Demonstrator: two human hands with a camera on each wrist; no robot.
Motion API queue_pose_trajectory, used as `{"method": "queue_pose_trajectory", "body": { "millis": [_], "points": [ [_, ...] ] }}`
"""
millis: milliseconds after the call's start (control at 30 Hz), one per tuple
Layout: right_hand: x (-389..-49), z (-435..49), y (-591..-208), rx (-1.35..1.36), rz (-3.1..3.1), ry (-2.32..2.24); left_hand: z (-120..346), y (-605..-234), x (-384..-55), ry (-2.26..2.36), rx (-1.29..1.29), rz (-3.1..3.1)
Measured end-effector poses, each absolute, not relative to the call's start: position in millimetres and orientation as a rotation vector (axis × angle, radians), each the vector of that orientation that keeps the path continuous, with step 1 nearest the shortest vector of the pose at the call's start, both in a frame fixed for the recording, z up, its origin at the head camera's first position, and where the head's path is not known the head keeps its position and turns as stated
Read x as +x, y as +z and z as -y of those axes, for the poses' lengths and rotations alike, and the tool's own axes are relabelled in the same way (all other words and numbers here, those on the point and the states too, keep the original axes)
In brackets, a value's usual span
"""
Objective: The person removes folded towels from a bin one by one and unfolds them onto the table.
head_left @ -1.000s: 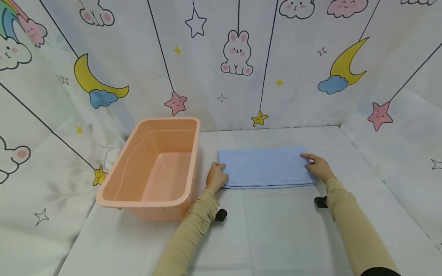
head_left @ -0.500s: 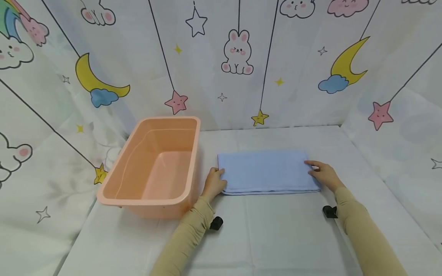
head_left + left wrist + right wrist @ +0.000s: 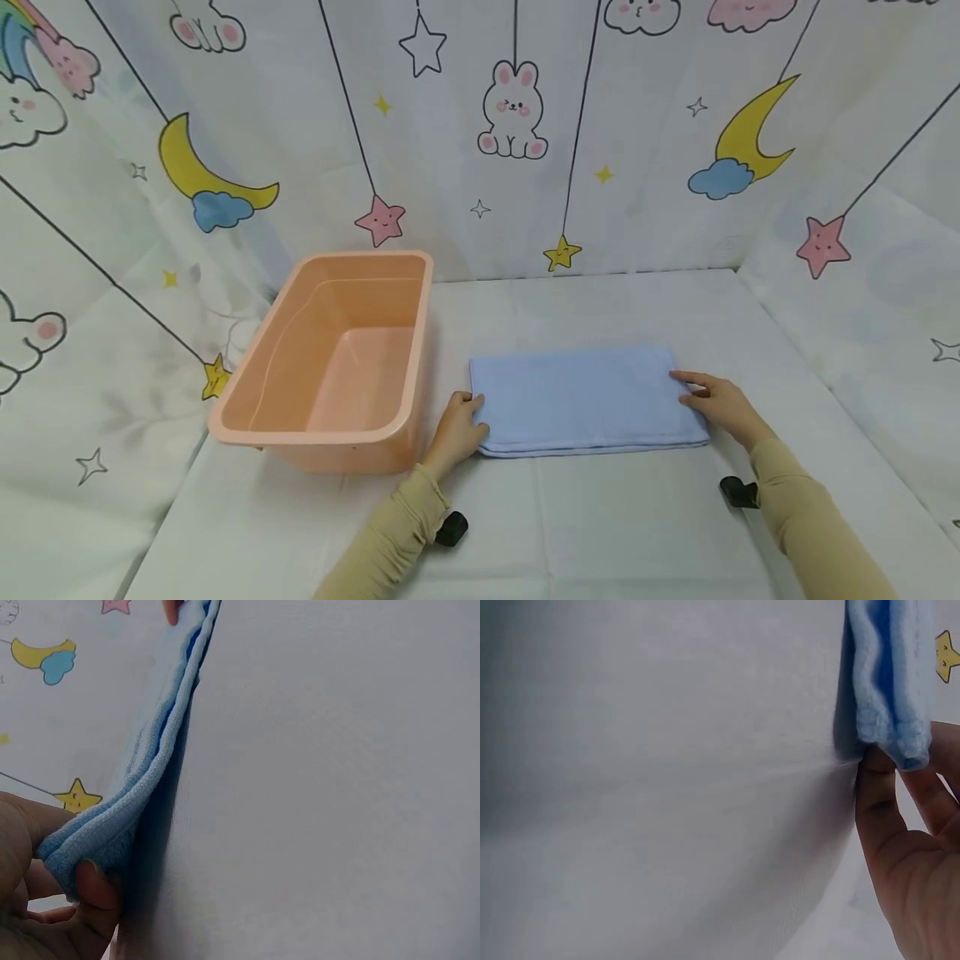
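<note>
A folded light blue towel lies flat on the white table, its long side running left to right. The left hand pinches its left end; in the left wrist view the thumb and fingers close round the corner of the stacked layers of the towel. At the opposite end the right hand grips the edge. From the right wrist, the thumb of that hand shows at the underside of the folded end, other fingers behind it. Part of the left fingers is hidden by the towel.
A peach plastic basin stands left of the towel, near the left hand and forearm. Behind the white-covered table hangs a cloth printed with rabbits, moons and stars. Small black devices sit at both wrists.
Both hands have drawn the towel across the table toward the person, keeping hold of its two ends. The basin has stayed in place.
</note>
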State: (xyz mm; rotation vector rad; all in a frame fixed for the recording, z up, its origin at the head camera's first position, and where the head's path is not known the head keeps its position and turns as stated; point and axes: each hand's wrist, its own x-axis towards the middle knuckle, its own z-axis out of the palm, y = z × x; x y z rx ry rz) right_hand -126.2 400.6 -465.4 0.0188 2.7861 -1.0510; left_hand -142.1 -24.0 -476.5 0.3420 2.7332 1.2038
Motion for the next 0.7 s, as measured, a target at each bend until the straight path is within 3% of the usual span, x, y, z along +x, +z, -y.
{"method": "queue_pose_trajectory", "body": {
  "millis": [433, 700],
  "points": [
    [-51.6, -387.0, -475.4, 0.124, -2.738, -0.952, 39.8, -487.8, -71.5, 1.159, 0.501, -2.756],
    [-56.6, -381.4, -463.5, 0.050, -2.816, -0.936, 41.5, -479.4, -61.7, 1.160, 0.536, -2.853]
  ]
}}
